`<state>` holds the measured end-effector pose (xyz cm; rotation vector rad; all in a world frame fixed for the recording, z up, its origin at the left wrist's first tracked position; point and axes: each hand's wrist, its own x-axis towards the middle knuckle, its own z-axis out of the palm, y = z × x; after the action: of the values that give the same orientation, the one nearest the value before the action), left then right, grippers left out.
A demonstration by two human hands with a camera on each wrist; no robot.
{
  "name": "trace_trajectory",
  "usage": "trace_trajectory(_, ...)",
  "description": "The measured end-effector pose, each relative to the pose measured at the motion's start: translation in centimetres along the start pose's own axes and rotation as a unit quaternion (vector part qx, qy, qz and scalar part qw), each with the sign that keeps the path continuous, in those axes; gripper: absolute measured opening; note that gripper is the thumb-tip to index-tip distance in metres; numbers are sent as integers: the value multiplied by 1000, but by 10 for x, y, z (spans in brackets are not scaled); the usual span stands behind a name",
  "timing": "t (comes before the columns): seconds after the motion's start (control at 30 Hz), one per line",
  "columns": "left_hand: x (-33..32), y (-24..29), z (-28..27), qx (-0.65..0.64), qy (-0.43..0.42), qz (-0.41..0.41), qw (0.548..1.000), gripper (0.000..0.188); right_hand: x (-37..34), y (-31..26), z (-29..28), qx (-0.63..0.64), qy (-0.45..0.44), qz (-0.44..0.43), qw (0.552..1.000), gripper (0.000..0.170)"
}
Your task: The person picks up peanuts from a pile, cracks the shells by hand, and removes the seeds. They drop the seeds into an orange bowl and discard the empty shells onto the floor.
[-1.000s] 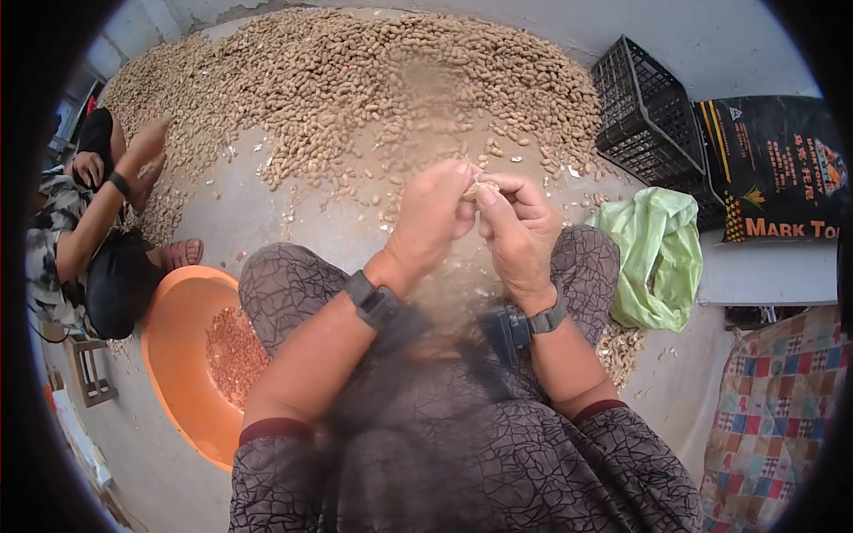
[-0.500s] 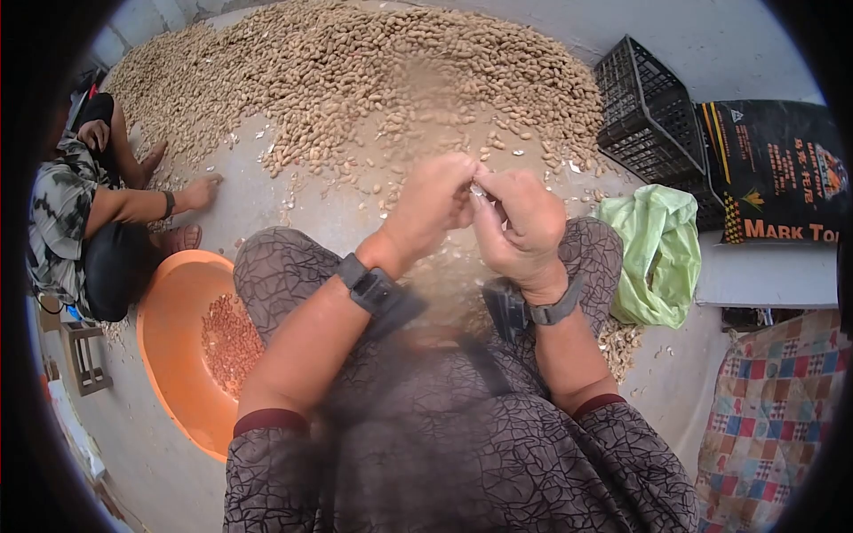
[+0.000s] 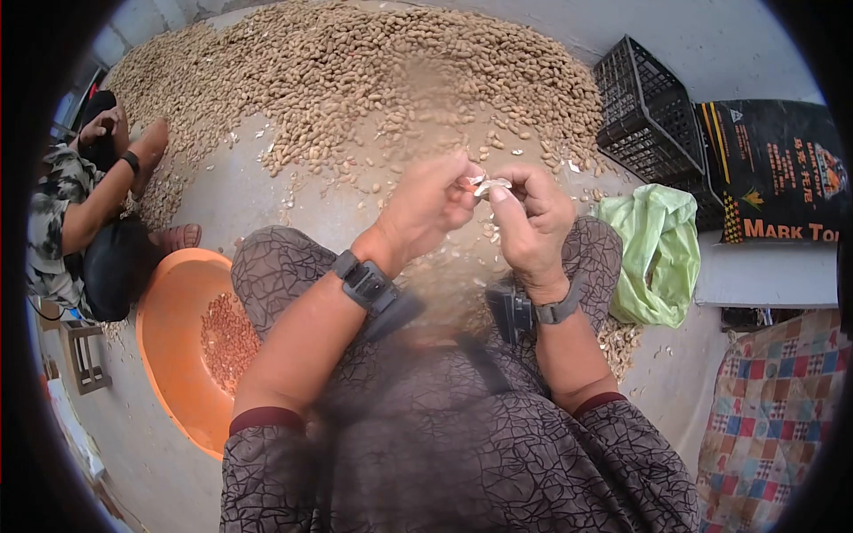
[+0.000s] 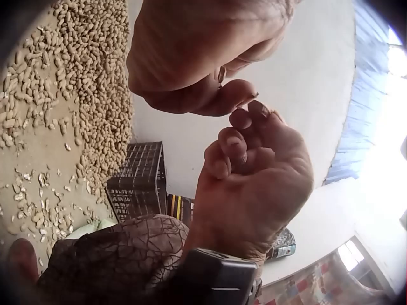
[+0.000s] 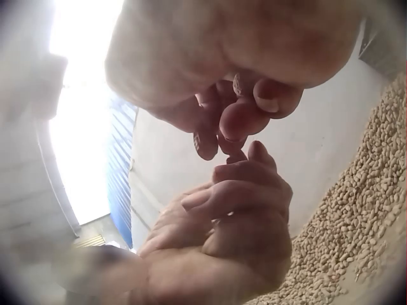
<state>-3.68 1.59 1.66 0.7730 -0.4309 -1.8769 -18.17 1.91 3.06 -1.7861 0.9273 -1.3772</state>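
My left hand and right hand meet fingertip to fingertip above my lap. An opened peanut shell, pale on the inside, lies between them, pinched by my right thumb and forefinger. My left fingertips grip its other end, where a reddish bit shows. The right wrist view shows another small ridged peanut tucked among my right fingers. Something small and brown sits in the folds of my left hand in the left wrist view.
A big heap of unshelled peanuts covers the floor ahead. An orange basin with red kernels stands at my left, near another person. On the right are a green plastic bag, a black crate and a black sack.
The peanut shell between my fingers has come open, showing its pale inside. My right hand has turned slightly. The other person reached to the floor, then drew the arm back.
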Motion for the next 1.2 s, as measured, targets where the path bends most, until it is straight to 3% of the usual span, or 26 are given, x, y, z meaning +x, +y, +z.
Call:
trace_trajectory(0.1, 0, 0, 2, -29, 12, -31, 999, 19, 2, -7, -2, 76, -1, 71, 995, 10)
trace_trajectory(0.17, 5, -4, -4, -6, -58, -10, 998, 17, 5, -6, -7, 74, -10, 151, 986, 10)
trace_trajectory(0.2, 6, -4, -4, -6, -58, -11, 998, 17, 6, -5, -8, 73, -9, 152, 986, 10)
trace_trajectory(0.27, 6, -2, -4, 8, -93, 8, 996, 15, 9, -3, -8, 209, 19, 197, 958, 12)
trace_trajectory(0.4, 10, -1, -10, 3, -120, 11, 993, 16, 15, 1, -16, 283, 17, 232, 931, 12)
trace_trajectory(0.47, 8, 0, -10, 47, -113, 19, 992, 19, 17, 3, -19, 394, 23, 266, 879, 12)
trace_trajectory(0.7, 5, -5, -2, 126, -90, 51, 987, 29, 18, -2, -12, 144, -56, 298, 942, 14)
trace_trajectory(0.77, 5, -7, -4, 170, -90, 52, 980, 34, 14, 2, -11, 158, -70, 259, 950, 13)
trace_trajectory(0.83, 2, -4, -2, 177, -112, 41, 977, 33, 14, 1, -15, 164, -71, 280, 943, 11)
trace_trajectory(0.9, 2, -3, -1, 183, -115, 22, 976, 31, 14, 4, -12, 42, -51, 223, 973, 12)
trace_trajectory(1.03, 5, -5, -4, 172, -85, 12, 981, 29, 8, 0, 1, -24, -30, 151, 988, 12)
trace_trajectory(1.1, 7, -4, -7, 144, -112, -7, 983, 26, 3, 17, 5, -188, 5, -45, 981, 7)
trace_trajectory(1.13, 7, -4, -8, 145, -112, -7, 983, 26, 3, 18, 4, -235, 9, -99, 967, 5)
trace_trajectory(1.2, 6, -3, -7, 110, -103, -25, 988, 24, 3, 20, 4, -245, 13, -105, 964, 6)
